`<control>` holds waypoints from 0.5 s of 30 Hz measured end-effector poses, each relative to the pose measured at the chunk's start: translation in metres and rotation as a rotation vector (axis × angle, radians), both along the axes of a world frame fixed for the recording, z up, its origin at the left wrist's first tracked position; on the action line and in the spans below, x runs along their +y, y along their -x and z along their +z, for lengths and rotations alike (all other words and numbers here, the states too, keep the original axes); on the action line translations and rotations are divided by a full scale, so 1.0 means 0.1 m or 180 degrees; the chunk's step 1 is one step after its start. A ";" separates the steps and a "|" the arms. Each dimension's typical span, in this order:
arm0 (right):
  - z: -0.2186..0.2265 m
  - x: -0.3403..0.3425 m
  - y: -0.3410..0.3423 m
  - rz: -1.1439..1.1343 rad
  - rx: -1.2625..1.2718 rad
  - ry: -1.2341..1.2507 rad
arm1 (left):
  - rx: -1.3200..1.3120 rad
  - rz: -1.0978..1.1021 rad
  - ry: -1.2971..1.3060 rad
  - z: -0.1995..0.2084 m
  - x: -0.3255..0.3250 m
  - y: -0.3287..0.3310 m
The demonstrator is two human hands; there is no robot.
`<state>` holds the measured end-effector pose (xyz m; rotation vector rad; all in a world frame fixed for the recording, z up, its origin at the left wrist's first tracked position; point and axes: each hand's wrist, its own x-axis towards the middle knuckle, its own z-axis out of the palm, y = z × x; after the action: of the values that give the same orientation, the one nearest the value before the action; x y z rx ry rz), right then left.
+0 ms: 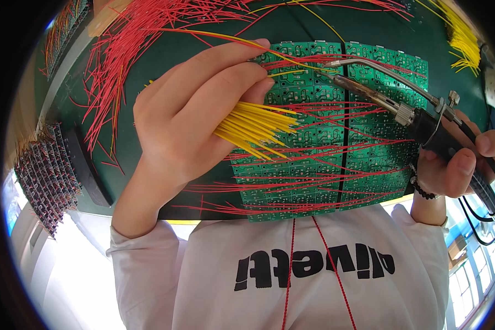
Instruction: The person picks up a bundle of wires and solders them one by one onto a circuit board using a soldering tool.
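Observation:
My left hand (190, 110) is closed round a bundle of yellow wires (258, 127), whose stripped ends fan out below the fingers. Between its thumb and fingertips one more yellow wire (285, 73) reaches over a panel of green circuit boards (291, 190). My right hand (459, 157) grips a black-handled soldering iron (432, 132) with a metal feed tube (393, 74) clamped alongside. The iron's tip sits at the upper middle of the panel, close to that wire's end. Red wires (319, 146) stick out from the boards in several rows.
A large heap of red wires (126, 49) covers the far left of the green table. More yellow wires (465, 44) lie at the far right. Stacked small circuit boards (48, 176) stand at the left edge beside a dark bar (91, 168). A second green panel (377, 190) adjoins the first.

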<state>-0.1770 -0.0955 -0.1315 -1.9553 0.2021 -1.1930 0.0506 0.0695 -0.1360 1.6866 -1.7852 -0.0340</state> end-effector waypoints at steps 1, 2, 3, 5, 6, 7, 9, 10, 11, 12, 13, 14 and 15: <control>0.01 -0.01 0.03 0.0231 0.0007 0.0164 | -0.0027 0.0009 -0.0033 0.00 0.00 0.00; 0.02 -0.02 0.05 0.0231 0.0006 0.0165 | -0.0029 0.0030 0.0008 0.00 -0.01 0.00; 0.02 -0.03 0.08 0.0249 0.0142 -0.0198 | -0.0029 0.0051 0.0048 0.00 -0.01 0.00; 0.03 -0.05 0.14 0.0268 0.0280 -0.0565 | -0.0165 -0.0005 0.0142 0.01 -0.01 -0.02; 0.02 -0.07 0.16 0.0138 0.0311 -0.0775 | -0.0301 -0.0065 0.0238 0.01 -0.02 -0.02; 0.01 -0.08 0.18 0.0005 0.0344 -0.0985 | -0.0298 -0.0067 0.0237 0.00 -0.02 -0.02; -0.03 -0.12 0.20 0.0630 0.0277 -0.0999 | -0.0301 -0.0093 0.0314 -0.02 -0.02 -0.03; -0.05 -0.14 0.20 0.1260 0.0203 -0.1008 | -0.0316 -0.0096 0.0273 -0.04 -0.03 -0.03; -0.07 -0.15 0.20 0.1259 0.0205 -0.1006 | -0.0263 -0.0158 0.0367 -0.06 -0.03 -0.03; -0.08 -0.16 0.21 0.1457 0.0039 -0.1312 | -0.0207 -0.0215 0.0460 -0.08 -0.04 -0.03; -0.09 -0.16 0.21 0.1653 -0.0132 -0.1616 | -0.0207 -0.0211 0.0462 -0.09 -0.03 -0.04; -0.10 -0.16 0.21 0.1656 -0.0131 -0.1619 | -0.0255 -0.0232 0.0445 -0.11 -0.03 -0.05; -0.10 -0.16 0.21 0.1630 -0.0206 -0.1658 | -0.0288 -0.0247 0.0509 -0.12 -0.03 -0.05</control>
<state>-0.1980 -0.1119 -0.1413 -1.3931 -0.0261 -0.7660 0.0557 0.0669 -0.1477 1.5268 -1.8673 0.1497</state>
